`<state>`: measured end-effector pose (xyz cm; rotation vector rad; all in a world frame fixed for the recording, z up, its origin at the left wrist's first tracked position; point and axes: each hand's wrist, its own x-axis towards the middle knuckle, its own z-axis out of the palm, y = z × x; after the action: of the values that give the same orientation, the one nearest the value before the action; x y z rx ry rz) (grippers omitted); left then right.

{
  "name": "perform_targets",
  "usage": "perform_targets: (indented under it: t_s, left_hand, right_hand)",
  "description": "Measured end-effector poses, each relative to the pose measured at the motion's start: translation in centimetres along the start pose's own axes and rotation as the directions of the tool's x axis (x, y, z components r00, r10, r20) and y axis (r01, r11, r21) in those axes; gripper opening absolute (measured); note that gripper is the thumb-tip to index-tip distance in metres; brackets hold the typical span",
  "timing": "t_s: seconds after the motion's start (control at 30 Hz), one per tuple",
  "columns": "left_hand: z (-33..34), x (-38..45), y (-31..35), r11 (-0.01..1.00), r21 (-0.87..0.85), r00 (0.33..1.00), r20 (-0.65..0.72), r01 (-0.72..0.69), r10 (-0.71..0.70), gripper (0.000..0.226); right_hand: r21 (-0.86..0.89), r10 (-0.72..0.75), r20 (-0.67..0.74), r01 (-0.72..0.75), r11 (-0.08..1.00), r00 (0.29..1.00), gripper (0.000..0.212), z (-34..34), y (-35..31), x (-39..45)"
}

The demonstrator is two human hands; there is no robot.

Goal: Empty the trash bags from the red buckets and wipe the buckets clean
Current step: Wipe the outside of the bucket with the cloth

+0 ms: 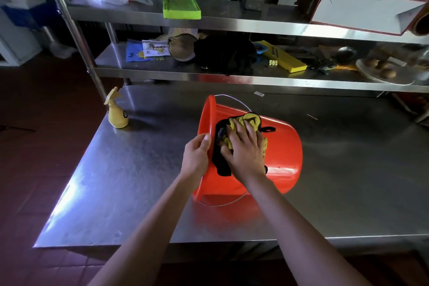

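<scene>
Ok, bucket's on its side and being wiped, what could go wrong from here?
1. The red bucket lies on its side, steadied only by the left hand at the rim; hard wiping could roll it.
2. The cloth under the right hand has loose ends that may snag the wire handle.

the red bucket (282,146) is lying with its mouth turned away, its inside hidden. the right hand (246,148) is covering much of the cloth (246,121). the frame's right edge is cutting off the white board (364,10).
</scene>
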<state>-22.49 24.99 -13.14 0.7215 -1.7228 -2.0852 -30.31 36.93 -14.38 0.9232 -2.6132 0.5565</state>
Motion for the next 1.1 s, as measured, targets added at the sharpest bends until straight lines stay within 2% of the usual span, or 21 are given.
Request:
perform_targets:
  t_s: [0.2, 0.37, 0.47, 0.6, 0.77, 0.93, 1.1]
  left_hand:
    - [-1.8, -0.7, -1.0, 0.998, 0.037, 0.997, 0.064, -0.054, 0.051, 0.033]
    - [-2.0, -1.1, -2.0, 0.994, 0.073, 0.994, 0.077, -0.085, 0.079, 0.043]
    - [-2.0, -0.7, -1.9, 0.991, 0.087, 0.992, 0.079, -0.105, 0.099, 0.034]
    - [-2.0, 0.4, -1.0, 0.995, 0.087, 0.997, 0.069, -0.051, 0.045, 0.027]
    - [-1.6, 1.2, -0.1, 0.999, 0.027, 0.997, 0.062, 0.038, -0.039, 0.023]
    - [-0.5, 2.8, 2.5, 0.998, 0.002, 0.996, 0.062, 0.059, -0.059, 0.031]
    - [0.4, 3.0, 1.8, 1.000, 0.022, 0.998, 0.056, -0.007, 0.006, 0.039]
  right_hand:
    - [0.003, -0.006, -0.051, 0.006, 1.000, 0.999, 0.055, 0.2, -0.7, 4.0]
    - [0.015, -0.030, 0.002, 0.030, 0.999, 1.000, 0.059, 0.3, -0.1, 5.9]
    - [0.035, -0.007, -0.018, 0.008, 0.999, 1.000, 0.058, 0.4, -0.2, 6.4]
    - [0.060, -0.040, -0.072, 0.044, 0.997, 0.997, 0.055, 0.6, 0.1, 5.3]
    - [0.060, -0.095, 0.008, 0.095, 0.994, 0.995, 0.065, 0.5, 0.6, 2.1]
    - [0.016, -0.167, -0.139, 0.171, 0.985, 0.976, 0.057, 0.6, 0.3, -2.2]
    - [0.037, -0.119, -0.186, 0.128, 0.991, 0.975, 0.046, 0.8, -0.2, -2.3]
